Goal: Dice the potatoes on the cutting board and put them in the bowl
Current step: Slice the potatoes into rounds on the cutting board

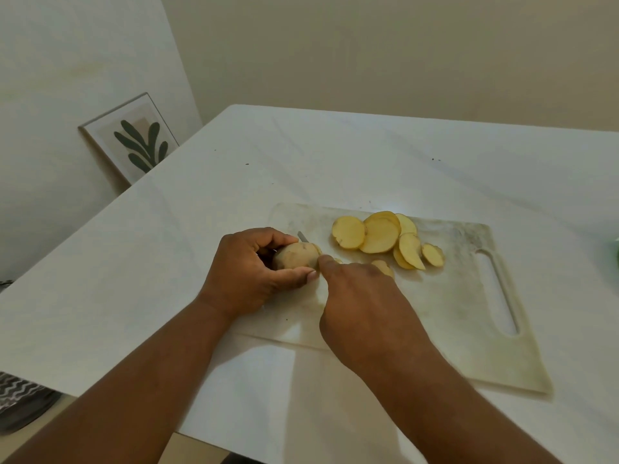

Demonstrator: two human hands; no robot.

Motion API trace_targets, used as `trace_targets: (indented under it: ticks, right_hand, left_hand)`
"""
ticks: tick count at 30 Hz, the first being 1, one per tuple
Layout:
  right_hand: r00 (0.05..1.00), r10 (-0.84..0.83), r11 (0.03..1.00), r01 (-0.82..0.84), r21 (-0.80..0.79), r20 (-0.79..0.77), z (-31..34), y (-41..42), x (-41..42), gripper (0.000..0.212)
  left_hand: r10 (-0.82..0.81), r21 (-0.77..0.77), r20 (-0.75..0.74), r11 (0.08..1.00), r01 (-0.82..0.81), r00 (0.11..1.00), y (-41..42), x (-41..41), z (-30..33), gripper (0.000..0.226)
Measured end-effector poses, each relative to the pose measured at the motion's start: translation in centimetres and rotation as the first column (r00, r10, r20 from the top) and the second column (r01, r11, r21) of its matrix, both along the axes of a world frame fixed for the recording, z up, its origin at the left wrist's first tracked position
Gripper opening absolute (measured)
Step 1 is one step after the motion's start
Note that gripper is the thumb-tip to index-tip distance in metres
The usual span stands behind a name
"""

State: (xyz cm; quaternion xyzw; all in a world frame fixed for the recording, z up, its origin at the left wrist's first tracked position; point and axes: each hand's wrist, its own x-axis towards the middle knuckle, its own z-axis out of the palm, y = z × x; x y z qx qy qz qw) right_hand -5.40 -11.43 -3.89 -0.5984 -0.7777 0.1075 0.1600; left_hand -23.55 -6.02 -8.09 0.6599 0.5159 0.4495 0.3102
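Observation:
A worn white cutting board (pixel 469 296) lies on the white table. My left hand (pixel 248 272) grips a brown-skinned potato piece (pixel 296 256) at the board's left end. My right hand (pixel 361 303) holds a knife whose handle is hidden under the hand; only the blade tip (pixel 302 236) shows behind the potato, with my forefinger stretched along the blade. Several yellow potato slices (pixel 382 236) lie overlapping in the board's far middle. Another small potato piece (pixel 385 266) peeks out just beyond my right knuckles. No bowl is clearly visible.
A framed leaf picture (pixel 134 142) leans against the wall on the floor left of the table. A green object (pixel 615 252) is cut off at the right edge. A patterned grey thing (pixel 20 400) lies below the table's left corner.

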Motion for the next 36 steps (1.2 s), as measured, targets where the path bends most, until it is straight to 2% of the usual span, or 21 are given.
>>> trace_targets:
  ticks: [9,15,24,29,36]
  right_hand:
    - [0.998,-0.043,0.998,0.041,-0.054,-0.039,-0.8,-2.5,0.6,0.065]
    - [0.996,-0.067,0.994,0.062,-0.090,-0.055,0.1,-5.9,2.7,0.071]
    - [0.995,-0.099,0.994,0.100,0.043,-0.030,2.2,-4.8,1.9,0.070]
    - [0.998,-0.058,0.997,0.057,0.046,0.009,2.6,-3.3,0.8,0.068]
    - [0.999,-0.029,0.999,0.029,0.041,-0.015,2.5,-2.5,0.7,0.063]
  left_hand:
    - [0.029,-0.023,-0.012,0.999,-0.029,1.000,-0.1,-0.1,0.3,0.052]
    - [0.045,-0.035,-0.003,0.998,-0.045,0.999,-0.1,-0.1,0.2,0.054]
    - [0.041,-0.031,-0.020,0.999,-0.042,0.999,-0.3,-0.2,0.2,0.050]
    - [0.028,-0.030,-0.021,0.999,-0.029,0.999,-0.4,-0.2,0.4,0.050]
    - [0.012,-0.016,-0.015,1.000,-0.013,1.000,-0.3,-0.2,0.5,0.055]
